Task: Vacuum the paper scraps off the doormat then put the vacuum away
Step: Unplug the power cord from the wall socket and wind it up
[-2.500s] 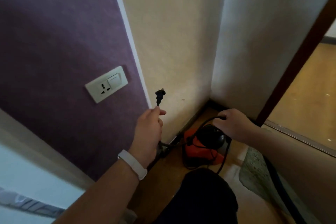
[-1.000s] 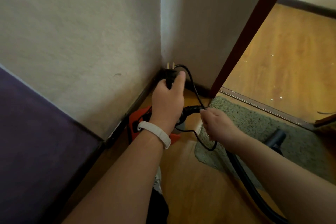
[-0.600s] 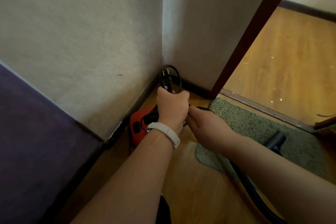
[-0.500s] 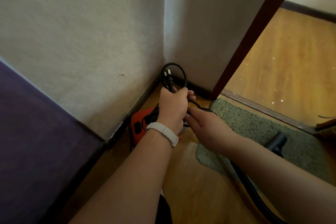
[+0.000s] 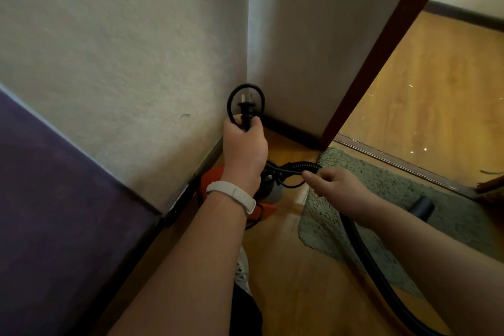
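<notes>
Orange vacuum (image 5: 212,176) sits on the wood floor (image 5: 289,289) in a wall corner, mostly hidden behind the left hand (image 5: 244,150) and wrist. Only slivers of its orange body and a grey part show, and any marking on it is too small to read.

The left hand, with a pale wristband (image 5: 231,195), is closed around the black plug (image 5: 246,112). The plug stands upright with its two prongs pointing up towards the corner. A loop of black cord (image 5: 231,98) arches over the plug, and both of its ends go down into the same fist.

Lower right, the right hand (image 5: 335,188) has its fingers curled and pinches a thin stretch of cord, just under a ribbed black hose (image 5: 300,165) that comes from the vacuum. The hose passes behind this hand and forearm, then runs smooth down to the bottom edge, where it is cut off.

A speckled green doormat (image 5: 409,191) lies just right of the vacuum. A dark tube end (image 5: 422,207) rests on it, partly hidden by the forearm. Beyond a brown door frame (image 5: 381,49), a few white scraps (image 5: 411,86) dot the floor.
</notes>
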Demonstrator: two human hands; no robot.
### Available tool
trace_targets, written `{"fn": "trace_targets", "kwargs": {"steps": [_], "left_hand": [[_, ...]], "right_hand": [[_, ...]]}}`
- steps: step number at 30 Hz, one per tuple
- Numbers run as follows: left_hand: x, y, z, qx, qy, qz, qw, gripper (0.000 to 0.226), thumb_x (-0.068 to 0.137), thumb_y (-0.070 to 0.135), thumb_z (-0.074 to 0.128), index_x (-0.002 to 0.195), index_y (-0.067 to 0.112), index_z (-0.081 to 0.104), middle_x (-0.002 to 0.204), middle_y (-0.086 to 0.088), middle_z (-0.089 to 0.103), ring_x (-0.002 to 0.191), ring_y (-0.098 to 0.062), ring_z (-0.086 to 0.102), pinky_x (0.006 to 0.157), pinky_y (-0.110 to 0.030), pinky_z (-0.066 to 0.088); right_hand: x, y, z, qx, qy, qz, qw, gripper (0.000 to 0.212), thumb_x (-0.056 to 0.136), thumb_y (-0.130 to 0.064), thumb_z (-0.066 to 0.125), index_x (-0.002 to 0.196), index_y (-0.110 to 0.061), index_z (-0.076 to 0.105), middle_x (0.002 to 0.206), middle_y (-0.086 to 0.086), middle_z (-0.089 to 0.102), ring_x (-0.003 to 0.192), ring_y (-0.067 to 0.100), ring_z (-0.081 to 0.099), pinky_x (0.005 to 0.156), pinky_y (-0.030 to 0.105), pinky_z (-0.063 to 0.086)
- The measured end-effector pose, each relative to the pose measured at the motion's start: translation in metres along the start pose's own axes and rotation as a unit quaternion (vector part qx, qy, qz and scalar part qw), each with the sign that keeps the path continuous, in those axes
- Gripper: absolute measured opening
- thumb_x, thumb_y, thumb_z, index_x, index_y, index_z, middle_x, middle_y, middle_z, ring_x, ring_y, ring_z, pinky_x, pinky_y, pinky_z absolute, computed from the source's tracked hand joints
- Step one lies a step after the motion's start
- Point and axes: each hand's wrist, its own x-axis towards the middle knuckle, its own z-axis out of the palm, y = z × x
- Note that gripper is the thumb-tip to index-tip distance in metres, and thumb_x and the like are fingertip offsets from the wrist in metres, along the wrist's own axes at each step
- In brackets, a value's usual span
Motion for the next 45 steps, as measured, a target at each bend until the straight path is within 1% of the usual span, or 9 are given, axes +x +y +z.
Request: {"fn": "trace_targets", "kwargs": {"steps": [6, 12, 16, 20, 25, 30, 34, 41, 45], "left_hand": [[-0.001, -0.005, -0.01, 0.179, -0.114, 0.022, 0.977, 0.054, 0.073, 0.051, 0.079, 0.109, 0.019, 0.056, 0.101, 0.002, 0.063, 0.09, -0.014, 0.062, 0.068, -0.027, 0.048], [0.003, -0.016, -0.003, 0.249, -0.265, 0.007, 0.931, 0.092, 0.051, 0.066, 0.087, 0.118, 0.013, 0.054, 0.105, -0.009, 0.066, 0.094, -0.027, 0.065, 0.08, -0.042, 0.055], [0.006, -0.025, -0.001, 0.222, -0.342, 0.017, 0.913, 0.069, 0.065, 0.036, 0.09, 0.118, 0.006, 0.058, 0.096, 0.0, 0.069, 0.088, -0.007, 0.067, 0.082, -0.029, 0.054], [-0.003, -0.023, 0.0, 0.278, -0.277, 0.068, 0.917, 0.048, 0.069, 0.035, 0.085, 0.108, 0.025, 0.058, 0.099, 0.012, 0.064, 0.094, -0.006, 0.062, 0.085, -0.032, 0.052], [-0.005, -0.015, -0.003, 0.327, -0.215, 0.121, 0.912, 0.016, 0.073, 0.041, 0.071, 0.081, 0.031, 0.062, 0.076, 0.009, 0.062, 0.073, -0.01, 0.059, 0.064, -0.029, 0.044], [-0.005, -0.014, -0.003, 0.341, -0.136, 0.198, 0.909, 0.029, 0.074, 0.045, 0.069, 0.057, 0.029, 0.051, 0.09, 0.008, 0.038, 0.081, -0.016, 0.05, 0.073, -0.032, 0.048], [-0.006, -0.009, -0.005, 0.24, -0.111, 0.153, 0.952, 0.026, 0.071, 0.044, 0.069, 0.051, 0.03, 0.058, 0.081, 0.005, 0.055, 0.076, -0.019, 0.059, 0.064, -0.036, 0.047], [-0.005, 0.012, -0.017, -0.043, -0.05, 0.037, 0.997, 0.029, 0.087, 0.011, 0.061, 0.06, 0.012, 0.071, 0.068, -0.005, 0.07, 0.067, -0.014, 0.066, 0.063, -0.03, 0.054], [0.004, 0.016, -0.025, -0.146, -0.05, 0.01, 0.988, 0.033, 0.089, 0.007, 0.059, 0.057, 0.012, 0.064, 0.058, -0.004, 0.063, 0.059, -0.017, 0.064, 0.067, -0.033, 0.051]], "right_hand": [[0.014, -0.023, -0.014, 0.146, 0.056, -0.011, 0.988, 0.036, 0.091, -0.04, 0.064, 0.09, -0.003, 0.061, 0.078, 0.007, 0.054, 0.071, 0.019, 0.052, 0.066, 0.03, 0.043], [0.024, -0.068, -0.024, 0.261, 0.108, -0.051, 0.958, 0.012, 0.089, -0.01, 0.063, 0.084, -0.02, 0.062, 0.079, 0.002, 0.059, 0.071, 0.016, 0.055, 0.068, 0.033, 0.047], [0.021, -0.099, -0.018, 0.333, 0.107, -0.036, 0.936, 0.014, 0.096, -0.012, 0.055, 0.087, -0.02, 0.062, 0.085, 0.003, 0.056, 0.073, 0.017, 0.054, 0.066, 0.033, 0.054], [0.022, -0.114, -0.016, 0.317, 0.133, -0.027, 0.938, 0.012, 0.098, -0.023, 0.056, 0.088, -0.022, 0.063, 0.079, 0.0, 0.054, 0.069, 0.017, 0.051, 0.075, 0.038, 0.054], [0.027, -0.121, -0.016, 0.386, 0.123, -0.022, 0.914, 0.013, 0.098, -0.018, 0.055, 0.089, -0.018, 0.063, 0.065, -0.003, 0.046, 0.059, 0.012, 0.043, 0.056, 0.028, 0.044], [0.033, -0.124, -0.013, 0.516, 0.058, -0.01, 0.854, 0.009, 0.098, -0.018, 0.055, 0.1, -0.011, 0.06, 0.055, -0.005, 0.042, 0.052, 0.01, 0.041, 0.061, 0.029, 0.044], [0.036, -0.122, -0.008, 0.557, 0.033, -0.027, 0.829, 0.019, 0.1, -0.026, 0.05, 0.098, -0.009, 0.056, 0.068, 0.003, 0.054, 0.067, 0.018, 0.056, 0.075, 0.036, 0.051], [0.048, -0.063, 0.042, 0.387, -0.044, 0.034, 0.921, 0.037, 0.086, -0.027, 0.051, 0.112, -0.009, 0.068, 0.105, 0.006, 0.073, 0.106, 0.022, 0.066, 0.1, 0.044, 0.048], [0.049, -0.047, 0.073, 0.269, -0.146, 0.007, 0.952, 0.041, 0.081, -0.001, 0.053, 0.119, -0.008, 0.066, 0.106, 0.009, 0.065, 0.094, 0.023, 0.056, 0.07, 0.027, 0.043]]}}
